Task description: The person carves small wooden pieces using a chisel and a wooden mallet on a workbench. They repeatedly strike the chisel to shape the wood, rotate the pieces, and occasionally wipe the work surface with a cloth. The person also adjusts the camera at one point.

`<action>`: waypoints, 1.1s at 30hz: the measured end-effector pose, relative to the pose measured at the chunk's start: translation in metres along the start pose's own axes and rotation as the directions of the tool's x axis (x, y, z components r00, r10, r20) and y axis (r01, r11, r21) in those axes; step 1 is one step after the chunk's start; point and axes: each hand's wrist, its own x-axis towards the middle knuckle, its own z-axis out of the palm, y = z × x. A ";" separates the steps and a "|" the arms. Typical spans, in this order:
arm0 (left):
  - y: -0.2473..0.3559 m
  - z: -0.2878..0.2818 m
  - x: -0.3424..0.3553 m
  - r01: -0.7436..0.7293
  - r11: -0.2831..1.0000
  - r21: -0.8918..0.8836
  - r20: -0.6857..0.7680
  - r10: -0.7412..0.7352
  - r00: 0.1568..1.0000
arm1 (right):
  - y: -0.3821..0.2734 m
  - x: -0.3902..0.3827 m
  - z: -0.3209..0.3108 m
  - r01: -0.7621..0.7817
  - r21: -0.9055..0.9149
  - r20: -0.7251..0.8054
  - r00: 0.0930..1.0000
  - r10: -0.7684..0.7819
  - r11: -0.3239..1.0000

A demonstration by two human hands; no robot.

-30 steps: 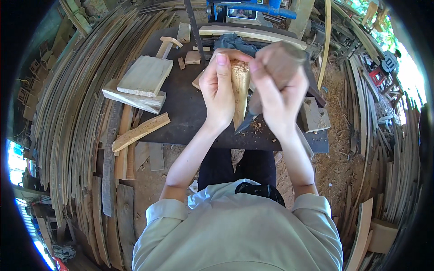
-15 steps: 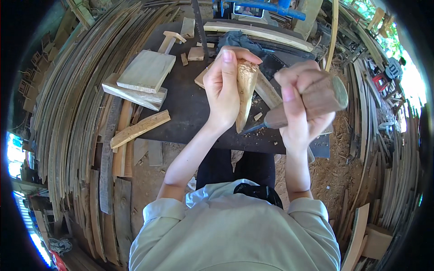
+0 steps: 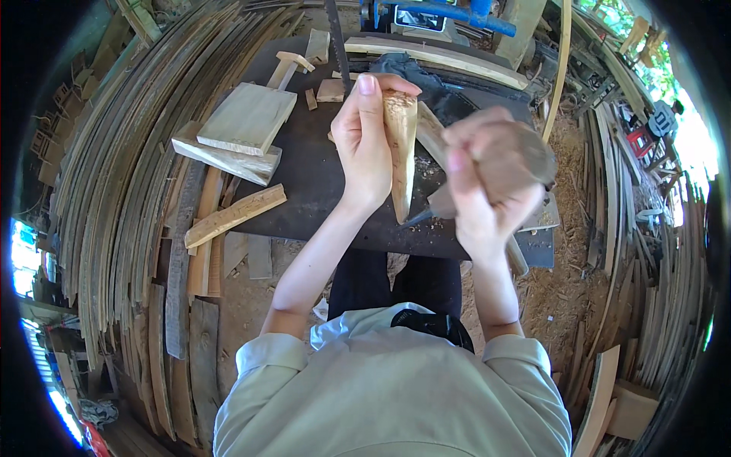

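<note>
My left hand (image 3: 364, 156) is wrapped round a tapered piece of pale wood (image 3: 402, 141), thumb up along its side. The wood stands nearly upright over the dark worktable (image 3: 304, 217), its rough wide end up and its narrow end down. My right hand (image 3: 481, 194), smeared by motion, grips the thick wooden handle of a chisel (image 3: 521, 156). Its dark blade slants down to the left, with the tip close by the wood's narrow end; whether they touch I cannot tell. Small wood chips lie on the table near the blade.
Left on the table are stacked flat boards (image 3: 247, 118) and a rough wood strip (image 3: 236, 215). A saw blade (image 3: 335, 38), dark cloth (image 3: 400, 67) and long plank (image 3: 434, 59) lie toward the back. Timber stacks (image 3: 126, 190) flank both sides.
Both hands have shifted slightly left with the wood and the chisel. The wood now stands more upright. Both grips stay the same.
</note>
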 end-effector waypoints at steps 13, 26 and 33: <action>-0.005 -0.003 0.003 -0.032 0.999 0.018 0.007 0.032 0.999 | 0.004 -0.012 0.000 -0.026 0.093 0.027 0.999 0.024 0.995; 0.001 0.006 -0.002 -0.064 0.996 0.060 -0.044 0.067 0.997 | -0.002 -0.022 0.003 -0.049 0.091 0.004 0.999 0.049 0.995; -0.002 0.005 0.000 -0.069 0.990 0.122 -0.077 0.079 0.994 | -0.011 -0.016 0.001 -0.050 0.072 0.062 0.997 0.046 0.996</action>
